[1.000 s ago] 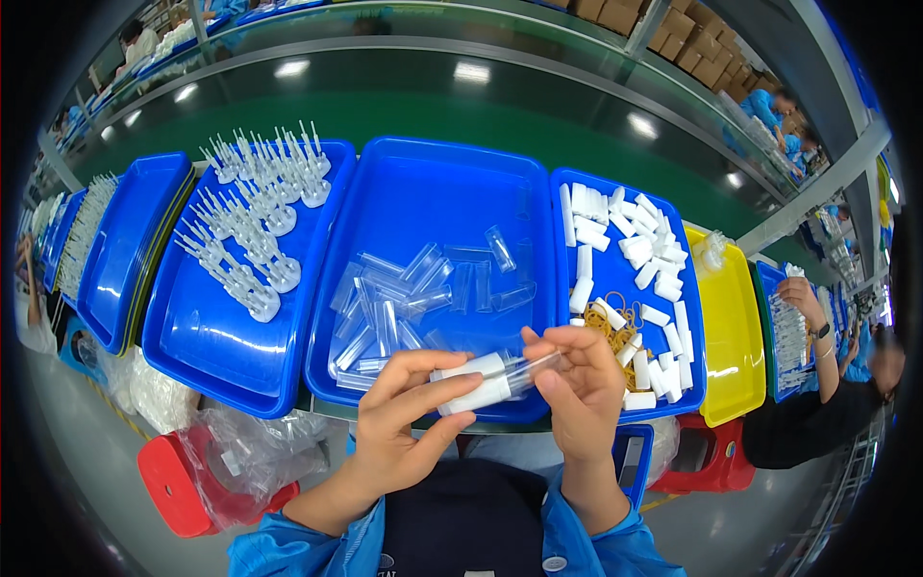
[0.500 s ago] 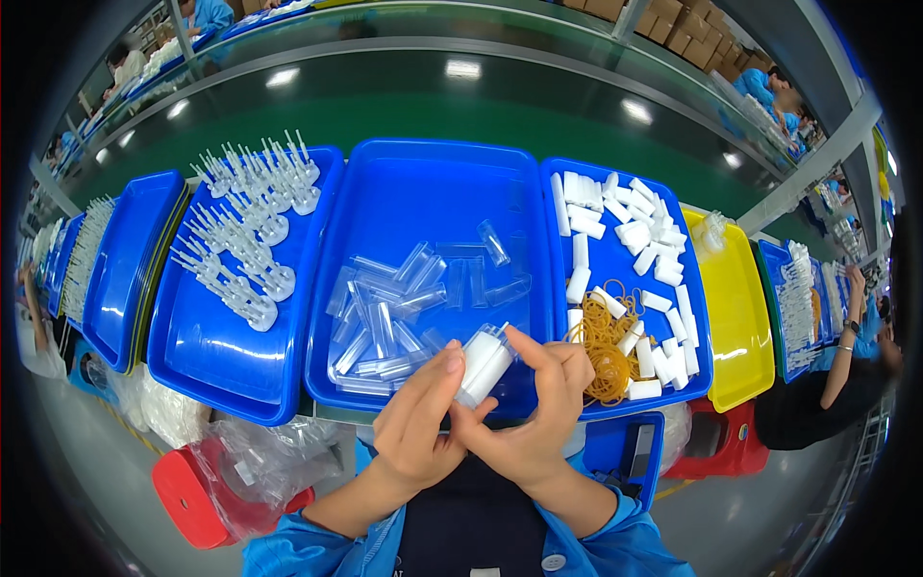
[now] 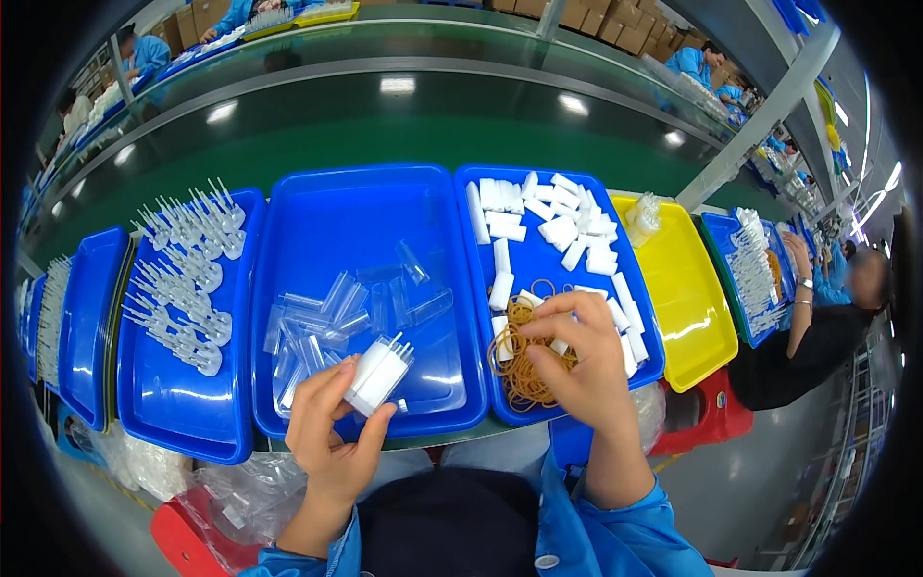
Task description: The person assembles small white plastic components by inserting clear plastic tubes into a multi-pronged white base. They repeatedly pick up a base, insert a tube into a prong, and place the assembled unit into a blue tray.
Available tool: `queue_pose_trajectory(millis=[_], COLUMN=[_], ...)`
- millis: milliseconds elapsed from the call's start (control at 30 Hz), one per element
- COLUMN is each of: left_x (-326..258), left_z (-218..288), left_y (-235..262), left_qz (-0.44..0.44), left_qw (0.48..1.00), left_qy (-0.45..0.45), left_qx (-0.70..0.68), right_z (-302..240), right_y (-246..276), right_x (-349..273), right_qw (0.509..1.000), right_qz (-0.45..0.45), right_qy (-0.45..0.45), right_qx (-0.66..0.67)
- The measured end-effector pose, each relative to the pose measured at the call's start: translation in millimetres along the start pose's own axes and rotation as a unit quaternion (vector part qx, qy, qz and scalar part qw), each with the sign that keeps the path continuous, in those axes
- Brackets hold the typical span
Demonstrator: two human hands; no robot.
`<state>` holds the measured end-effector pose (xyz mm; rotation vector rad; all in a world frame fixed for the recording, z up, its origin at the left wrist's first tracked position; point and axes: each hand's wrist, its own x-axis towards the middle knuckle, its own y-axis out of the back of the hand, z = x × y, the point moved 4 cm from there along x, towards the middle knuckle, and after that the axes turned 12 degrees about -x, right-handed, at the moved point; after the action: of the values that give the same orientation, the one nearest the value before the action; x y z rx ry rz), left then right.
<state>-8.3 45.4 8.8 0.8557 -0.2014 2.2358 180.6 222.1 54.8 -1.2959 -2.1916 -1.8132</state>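
Observation:
My left hand [image 3: 332,423] grips a bundle of white blocks [image 3: 378,375] in clear plastic, with thin clear prongs sticking up from its top. It is tilted over the near edge of the middle blue tray [image 3: 356,197], where several clear plastic tubes [image 3: 336,308] lie loose. My right hand [image 3: 586,365] hovers over a pile of tan rubber bands [image 3: 524,370], thumb and fingers bent but apart, with nothing visible between them. Those bands lie in the near part of the right blue tray [image 3: 487,279], among loose white blocks [image 3: 558,231] that continue toward its far side.
Left of the middle tray, another blue tray [image 3: 183,399] holds rows of clear spiked pieces [image 3: 192,260]. A yellow tray [image 3: 687,327] with clear pieces stands at the right. Beyond runs a green conveyor belt [image 3: 385,135]. A person in dark clothing [image 3: 808,337] works at the right.
My right hand has left the bundle and moved right to the rubber bands. My left hand keeps the bundle, now with its prongs showing. The view has shifted right.

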Motion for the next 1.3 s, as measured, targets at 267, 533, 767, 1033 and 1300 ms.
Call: queue_pose_trajectory(millis=[267,533,767,1033,1300], left_x=[-1,1,4,-1,0], left_z=[-1,-3,2,13,6], left_y=[1,-1,2,-20,-12], left_qz=[-0.023,-0.033,-0.022,-0.135,-0.068], left_qw=[1.000,0.998,0.932,0.780,0.861], left_qy=[0.002,0.028,0.185,0.290,0.239], left_qx=[0.008,-0.037,-0.309,-0.537,-0.444], right_z=[8,56,47,-29,-48], right_y=[-9,4,-14,-24,4], right_x=[18,14,9,1,10], right_qw=[0.998,0.933,0.689,0.618,0.910], right_qz=[0.055,0.084,-0.016,-0.238,-0.233], right_qy=[-0.001,-0.181,-0.225,-0.186,-0.004], right_qx=[-0.028,0.299,0.689,0.726,0.344])
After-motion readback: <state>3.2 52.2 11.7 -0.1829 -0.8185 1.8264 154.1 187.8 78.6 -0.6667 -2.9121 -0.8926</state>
